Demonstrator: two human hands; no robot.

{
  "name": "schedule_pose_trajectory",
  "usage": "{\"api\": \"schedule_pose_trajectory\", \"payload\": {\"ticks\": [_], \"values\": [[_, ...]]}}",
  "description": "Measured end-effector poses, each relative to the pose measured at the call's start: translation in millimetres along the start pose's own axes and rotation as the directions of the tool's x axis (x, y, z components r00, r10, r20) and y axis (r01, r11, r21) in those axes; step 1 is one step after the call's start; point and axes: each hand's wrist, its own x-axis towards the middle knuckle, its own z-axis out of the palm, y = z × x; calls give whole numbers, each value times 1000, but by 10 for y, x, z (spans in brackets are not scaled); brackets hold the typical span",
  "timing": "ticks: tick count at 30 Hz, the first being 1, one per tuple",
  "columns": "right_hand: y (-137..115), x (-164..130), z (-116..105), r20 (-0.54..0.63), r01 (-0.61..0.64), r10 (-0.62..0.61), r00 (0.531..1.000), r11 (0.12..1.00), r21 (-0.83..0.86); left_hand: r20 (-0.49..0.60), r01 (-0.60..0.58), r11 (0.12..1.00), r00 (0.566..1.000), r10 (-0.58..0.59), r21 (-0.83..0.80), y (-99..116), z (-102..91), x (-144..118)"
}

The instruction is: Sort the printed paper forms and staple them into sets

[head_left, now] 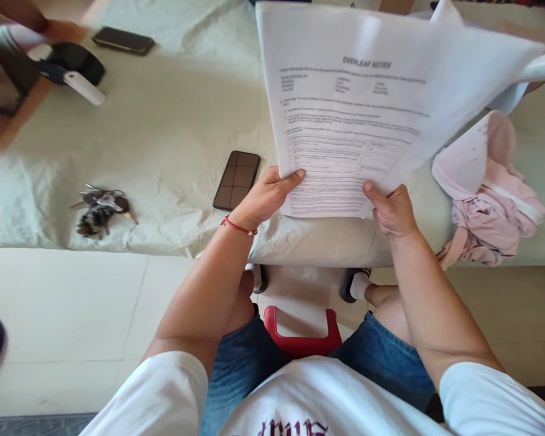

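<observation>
Left hand (266,197) closed on the near left corner of a printed sheet (354,109) headed "OVERLEAF NOTES", thumb on top, fingers underneath. Right hand (393,212) closed on the near right edge of the same sheet, thumb pressed on the printed face. Sheet held lifted and tilted over the near edge of a cloth-covered table (163,133), far corners running away from both grips; a second page showing behind it at the far right. Red string bracelet (238,227) on the left wrist.

Just left of the left-hand grip: a dark smartphone (237,180) lying flat, screen up. Further left of that grip: a bunch of keys (100,209). Far beyond and left: another phone (123,40). Just right of the right-hand grip: crumpled pink cloth (490,206) at the table edge. Below both grips, between the knees: a red stool seat (302,336).
</observation>
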Motion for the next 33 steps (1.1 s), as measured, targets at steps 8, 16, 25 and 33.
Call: {"api": "schedule_pose_trajectory", "payload": {"ticks": [8,16,25,33], "values": [[141,14,2,-139,88,-69,988,987,131,-4,143,980,989,-145,-141,21,26,32],[158,-11,-196,-179,-70,115,977,968,241,50,220,961,975,-214,-168,23,93,20],[84,-162,-217,-118,-171,203,972,956,239,-275,109,980,949,-152,-167,-147,146,180],[94,-286,-273,-63,-278,303,951,925,258,-385,3,999,923,-17,-36,-242,175,277]]}}
